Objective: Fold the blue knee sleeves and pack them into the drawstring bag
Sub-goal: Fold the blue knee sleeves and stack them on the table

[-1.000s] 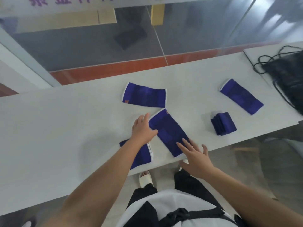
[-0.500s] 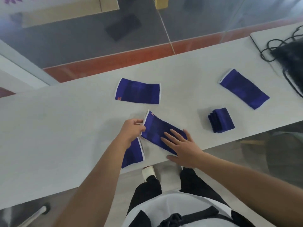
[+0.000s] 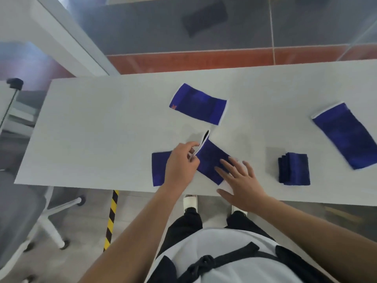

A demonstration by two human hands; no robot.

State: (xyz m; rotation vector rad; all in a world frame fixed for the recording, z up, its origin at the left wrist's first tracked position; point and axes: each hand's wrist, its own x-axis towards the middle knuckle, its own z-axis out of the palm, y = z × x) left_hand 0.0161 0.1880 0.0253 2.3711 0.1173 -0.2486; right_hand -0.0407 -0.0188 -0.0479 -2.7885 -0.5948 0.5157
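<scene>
1. the sleeve i'm working (image 3: pixel 212 162) lies slantwise near the front edge of the table (image 3: pixel 91 129), between my two hands.
2. my left hand (image 3: pixel 181 164) pinches its white-trimmed far end between thumb and fingertips, and that end stands up off the top. my right hand (image 3: pixel 242 180) lies flat with fingers spread, pressing the near end down.
3. i judge it a light, soft, stretchy knit with no stiffness of its own. it will flop wherever it isn't held and could skate on the smooth top, so one palm should anchor it while the other carries the fold.
4. the trimmed hem looks the firmest part and the best place to take hold. a grip mid-body would only bunch the cloth.
5. a second sleeve (image 3: pixel 160 169) lies flat, partly under my left wrist. a third sleeve (image 3: pixel 199 104) lies farther back, and a fourth sleeve (image 3: pixel 344 135) sits well off to the right.
6. a folded stack (image 3: pixel 294 168) sits just right of my right hand. the drawstring bag is not in view.
7. the table is pale, smooth and matte, and the sleeve i'm working lies close to its front edge, so an overhanging end could drag it off.
8. beyond the table are grey floor tiles with a red band. an office chair (image 3: pixel 30 201) stands to my left, and striped hazard tape (image 3: pixel 111 219) runs along the floor by my feet.
</scene>
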